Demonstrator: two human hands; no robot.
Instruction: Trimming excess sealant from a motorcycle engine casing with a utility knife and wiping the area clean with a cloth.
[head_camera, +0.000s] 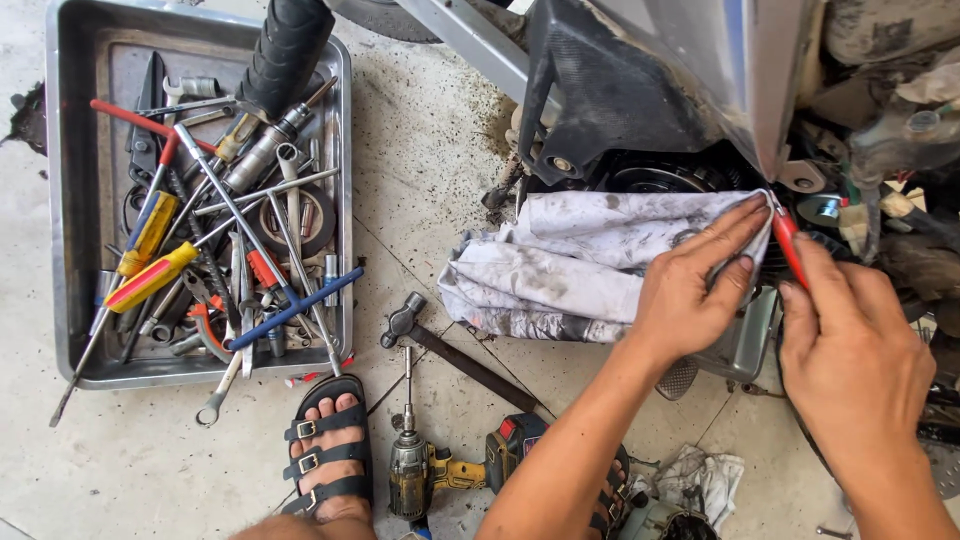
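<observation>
Left hand (695, 285) — flat, pressing soiled rag (570, 265) on engine, centre frame; right hand (850, 345) pinching red-handled tool (788, 245) — wiping unfinished, rag not lifted.

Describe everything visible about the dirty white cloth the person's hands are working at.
The stained white cloth rag is a crumpled fabric sheet smeared with grey-black grease marks. It is draped over the lower side of the motorbike's engine area, its left end hanging in folds toward the speckled concrete floor. The left hand presses flat on its right part, fingers spread to the upper right corner. The right hand holds a red-handled tool at that corner's edge.
</observation>
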